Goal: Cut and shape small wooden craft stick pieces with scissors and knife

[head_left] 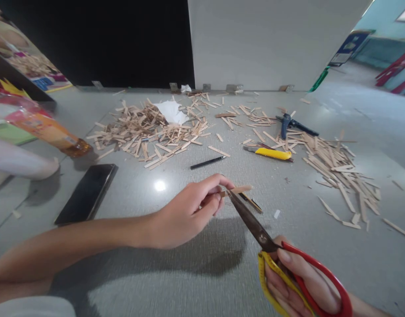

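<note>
Left hand (185, 213) pinches a thin wood stick (238, 189) by one end, above the floor's middle. Right hand (295, 281) grips scissors (255, 226), blades open on the stick. It looks light, stiff and brittle, best held close beside the cut.

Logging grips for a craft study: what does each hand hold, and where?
Left hand pinches a thin pale wooden stick by its near end. Right hand holds red-and-yellow-handled scissors through the handle loops.
</note>
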### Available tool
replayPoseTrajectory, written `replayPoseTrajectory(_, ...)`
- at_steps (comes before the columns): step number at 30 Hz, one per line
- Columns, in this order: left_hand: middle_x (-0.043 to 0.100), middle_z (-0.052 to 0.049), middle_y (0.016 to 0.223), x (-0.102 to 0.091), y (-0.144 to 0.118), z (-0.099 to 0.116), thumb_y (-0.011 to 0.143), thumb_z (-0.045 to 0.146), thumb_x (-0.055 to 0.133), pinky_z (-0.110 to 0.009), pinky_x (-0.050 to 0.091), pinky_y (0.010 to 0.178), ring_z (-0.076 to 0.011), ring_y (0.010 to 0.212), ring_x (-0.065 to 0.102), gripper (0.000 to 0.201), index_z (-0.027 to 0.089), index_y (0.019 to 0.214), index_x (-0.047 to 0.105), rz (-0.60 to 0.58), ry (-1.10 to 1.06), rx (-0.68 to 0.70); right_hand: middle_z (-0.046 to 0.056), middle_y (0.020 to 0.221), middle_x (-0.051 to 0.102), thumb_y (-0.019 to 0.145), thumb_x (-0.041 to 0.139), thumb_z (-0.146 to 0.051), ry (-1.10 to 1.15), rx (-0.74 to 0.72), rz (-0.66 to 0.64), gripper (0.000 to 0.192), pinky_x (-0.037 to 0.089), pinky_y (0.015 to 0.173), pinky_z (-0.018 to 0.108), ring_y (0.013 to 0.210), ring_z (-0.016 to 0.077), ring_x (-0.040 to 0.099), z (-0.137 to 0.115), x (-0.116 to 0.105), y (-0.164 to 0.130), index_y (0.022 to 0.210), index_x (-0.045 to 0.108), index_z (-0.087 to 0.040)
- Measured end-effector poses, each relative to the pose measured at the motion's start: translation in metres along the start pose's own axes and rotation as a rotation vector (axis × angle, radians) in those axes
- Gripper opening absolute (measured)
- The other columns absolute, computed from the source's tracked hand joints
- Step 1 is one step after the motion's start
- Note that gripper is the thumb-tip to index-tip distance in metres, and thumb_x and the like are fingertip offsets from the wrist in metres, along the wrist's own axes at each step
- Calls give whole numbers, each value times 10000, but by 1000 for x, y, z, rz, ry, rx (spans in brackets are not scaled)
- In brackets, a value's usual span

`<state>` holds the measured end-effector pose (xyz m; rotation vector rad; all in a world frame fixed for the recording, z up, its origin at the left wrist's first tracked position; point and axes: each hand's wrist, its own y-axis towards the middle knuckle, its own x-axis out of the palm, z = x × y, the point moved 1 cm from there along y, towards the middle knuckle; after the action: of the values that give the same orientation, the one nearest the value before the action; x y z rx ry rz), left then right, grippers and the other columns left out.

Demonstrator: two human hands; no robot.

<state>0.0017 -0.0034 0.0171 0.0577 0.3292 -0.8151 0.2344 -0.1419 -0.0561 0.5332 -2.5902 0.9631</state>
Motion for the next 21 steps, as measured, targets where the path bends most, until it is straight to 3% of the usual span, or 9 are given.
replayPoseTrajectory(10, 517, 50, 732, 0, 2, 1, 1105, 251, 366, -266, 381, 606, -134, 622, 461, 291, 188, 1245, 613, 36, 5, -21, -101, 295, 331, 911, 533, -917, -27, -133, -25, 756, 196, 243, 159, 211, 59, 264, -5, 3, 4, 555, 473, -253)
replayPoseTrajectory(16, 524, 49, 713, -2, 6, 0, 1114, 260, 356, -256, 368, 577, -134, 609, 456, 336, 178, 1277, 638, 41, -37, -77, -92, 336, 375, 957, 531, -864, -128, -142, 107, 729, 280, 269, 146, 242, 50, 293, 1, -4, 5, 575, 463, -246)
replayPoseTrajectory(21, 563, 33, 747, -4, 7, 0, 1108, 296, 392, -256, 378, 565, -130, 598, 458, 354, 148, 1323, 631, 90, -24, -92, -105, 339, 342, 958, 555, -836, -116, -230, 216, 703, 294, 285, 163, 252, 49, 264, -4, -7, 8, 585, 452, -250)
